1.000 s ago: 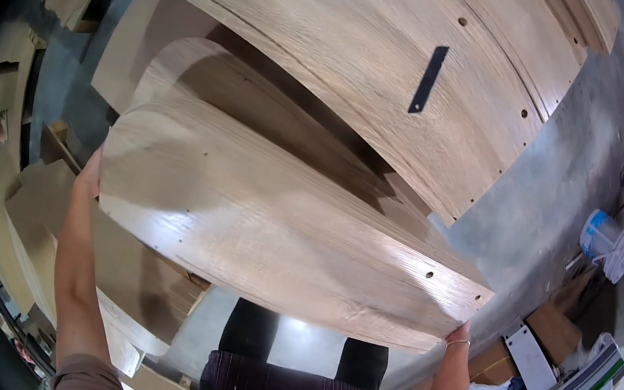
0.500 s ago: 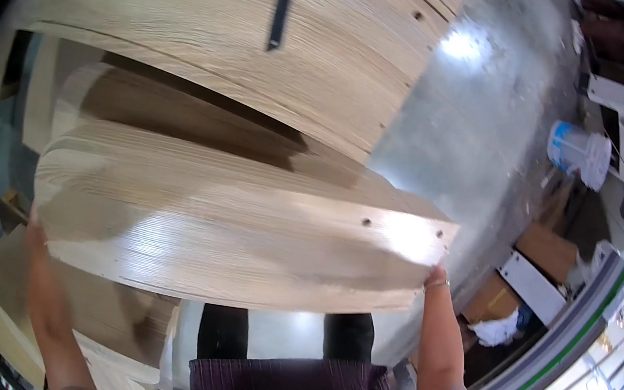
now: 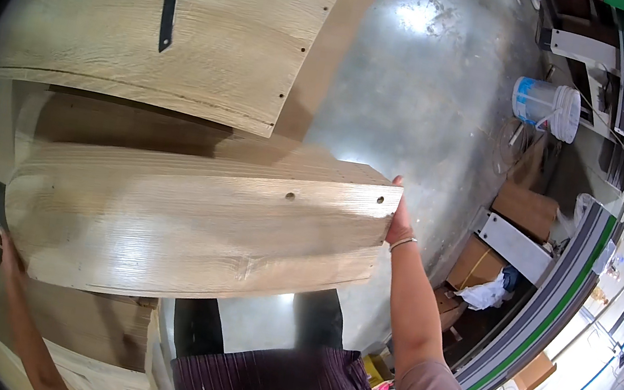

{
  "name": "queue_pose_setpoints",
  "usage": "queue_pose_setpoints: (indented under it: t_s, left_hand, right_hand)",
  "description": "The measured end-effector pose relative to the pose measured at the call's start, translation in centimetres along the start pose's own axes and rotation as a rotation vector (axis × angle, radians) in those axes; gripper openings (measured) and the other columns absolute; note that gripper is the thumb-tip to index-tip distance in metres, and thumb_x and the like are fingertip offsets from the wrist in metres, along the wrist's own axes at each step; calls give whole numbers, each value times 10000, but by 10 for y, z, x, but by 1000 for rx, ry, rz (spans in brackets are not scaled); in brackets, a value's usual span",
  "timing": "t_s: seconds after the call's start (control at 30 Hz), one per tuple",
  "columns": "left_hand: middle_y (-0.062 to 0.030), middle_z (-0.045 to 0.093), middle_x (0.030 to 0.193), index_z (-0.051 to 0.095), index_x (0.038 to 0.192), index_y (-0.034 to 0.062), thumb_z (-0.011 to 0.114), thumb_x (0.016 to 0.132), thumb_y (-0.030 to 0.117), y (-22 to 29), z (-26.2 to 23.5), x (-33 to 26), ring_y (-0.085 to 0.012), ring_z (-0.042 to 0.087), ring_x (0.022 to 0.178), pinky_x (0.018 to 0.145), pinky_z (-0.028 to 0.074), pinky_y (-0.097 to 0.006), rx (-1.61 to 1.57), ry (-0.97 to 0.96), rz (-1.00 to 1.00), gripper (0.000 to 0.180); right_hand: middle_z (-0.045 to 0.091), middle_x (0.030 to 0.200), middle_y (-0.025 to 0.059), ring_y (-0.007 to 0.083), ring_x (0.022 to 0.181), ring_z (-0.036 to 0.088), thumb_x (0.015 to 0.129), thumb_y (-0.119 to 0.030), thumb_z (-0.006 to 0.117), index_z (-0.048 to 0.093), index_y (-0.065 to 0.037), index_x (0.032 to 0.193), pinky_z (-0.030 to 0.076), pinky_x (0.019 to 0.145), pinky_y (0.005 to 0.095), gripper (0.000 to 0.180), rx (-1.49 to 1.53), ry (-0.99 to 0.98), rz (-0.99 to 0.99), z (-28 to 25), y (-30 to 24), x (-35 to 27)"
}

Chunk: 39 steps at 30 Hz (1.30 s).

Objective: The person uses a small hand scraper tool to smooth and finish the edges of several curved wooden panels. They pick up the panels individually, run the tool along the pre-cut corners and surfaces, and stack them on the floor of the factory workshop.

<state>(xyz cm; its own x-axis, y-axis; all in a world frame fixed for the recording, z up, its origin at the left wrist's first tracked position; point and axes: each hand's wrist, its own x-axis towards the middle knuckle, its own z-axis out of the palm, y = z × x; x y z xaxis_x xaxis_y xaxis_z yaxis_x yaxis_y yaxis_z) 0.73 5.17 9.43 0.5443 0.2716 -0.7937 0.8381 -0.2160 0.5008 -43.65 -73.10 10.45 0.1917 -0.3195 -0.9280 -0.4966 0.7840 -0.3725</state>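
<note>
Hands (image 3: 403,223) half-closed, gripping wooden boards (image 3: 188,217) by opposite ends, I judge this a holding step, next needing level support.

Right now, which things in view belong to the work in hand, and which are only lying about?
In hand:
- wooden panel, held at its ends
- left hand
- right hand

Seemingly just lying about:
- bucket
- brown cardboard box
- white plastic bag

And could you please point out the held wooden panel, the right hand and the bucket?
Held wooden panel (image 3: 194,230), head view: middle of its front face.
Right hand (image 3: 400,223), head view: middle of the hand.
Bucket (image 3: 540,102), head view: side wall.
</note>
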Motion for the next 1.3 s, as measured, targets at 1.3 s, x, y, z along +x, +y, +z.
queue_pose_setpoints:
  t_s: [1.3]
  left_hand:
    - [-85,461,1401,426,1388,70,382,987,408,-16,99,-43,-307,445,1268,1050,408,-454,-593,299,68,526]
  right_hand:
    - [586,1256,126,229,1094,597,991,-349,465,488,17,1312,512,915,375,488,264,-105,4,-27,166,9]
